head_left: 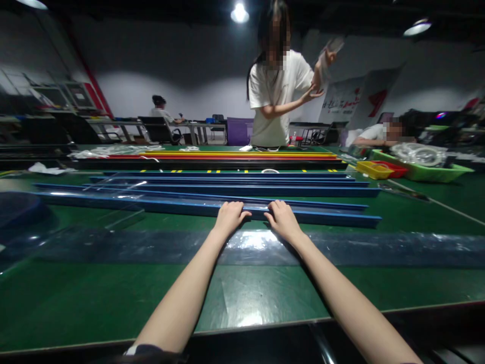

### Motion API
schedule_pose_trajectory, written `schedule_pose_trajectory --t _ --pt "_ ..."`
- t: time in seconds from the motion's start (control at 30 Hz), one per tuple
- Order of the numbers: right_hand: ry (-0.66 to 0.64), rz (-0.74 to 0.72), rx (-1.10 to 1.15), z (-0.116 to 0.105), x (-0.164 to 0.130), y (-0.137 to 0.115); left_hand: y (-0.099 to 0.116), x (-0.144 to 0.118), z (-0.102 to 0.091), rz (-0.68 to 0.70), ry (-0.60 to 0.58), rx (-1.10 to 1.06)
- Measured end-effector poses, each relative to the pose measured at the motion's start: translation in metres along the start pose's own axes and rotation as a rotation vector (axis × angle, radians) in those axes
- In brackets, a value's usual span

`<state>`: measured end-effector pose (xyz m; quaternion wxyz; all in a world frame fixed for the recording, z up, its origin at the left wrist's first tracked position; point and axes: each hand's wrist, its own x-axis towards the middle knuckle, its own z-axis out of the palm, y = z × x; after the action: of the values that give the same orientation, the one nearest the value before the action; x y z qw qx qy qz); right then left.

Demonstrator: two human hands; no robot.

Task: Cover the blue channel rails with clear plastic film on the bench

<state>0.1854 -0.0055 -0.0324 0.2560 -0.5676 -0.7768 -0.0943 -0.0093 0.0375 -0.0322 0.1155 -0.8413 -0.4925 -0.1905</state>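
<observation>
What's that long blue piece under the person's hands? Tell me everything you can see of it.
The blue channel is long and straight, with raised walls along both long sides and a trough between them. It looks like smooth plastic or coated metal; I can't tell which. It lies on the green table, slightly slanted, its right end nearer the person. The left hand and right hand touch it, a gap between them.

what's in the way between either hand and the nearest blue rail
Nothing visible: the left hand and right hand are already on the nearest blue rail. The clear strip lies nearer the person, not between.
</observation>
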Motion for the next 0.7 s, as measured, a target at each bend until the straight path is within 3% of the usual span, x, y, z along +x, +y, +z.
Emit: schedule_pose_trajectory --t 0.1,0.23,0.4,0.57,0.7 --pt "0.043 0.117 0.082 0.014 0.003 -0.009 0.001 0.0 -0.001 -0.022 0.004 0.011" --pt "0.034 0.167 0.208 0.02 0.005 -0.005 0.004 -0.001 -0.004 -0.024 -0.006 0.051" --pt "0.031 0.194 0.249 0.005 -0.001 0.005 0.021 0.0 -0.005 -0.018 -0.012 0.084" --pt "0.068 0.298 0.25 -0.011 -0.013 0.023 0.045 0.001 -0.002 0.104 0.004 0.018" --pt "0.103 0.358 0.251 -0.017 -0.017 0.037 0.039 -0.003 -0.003 0.117 0.061 0.003"
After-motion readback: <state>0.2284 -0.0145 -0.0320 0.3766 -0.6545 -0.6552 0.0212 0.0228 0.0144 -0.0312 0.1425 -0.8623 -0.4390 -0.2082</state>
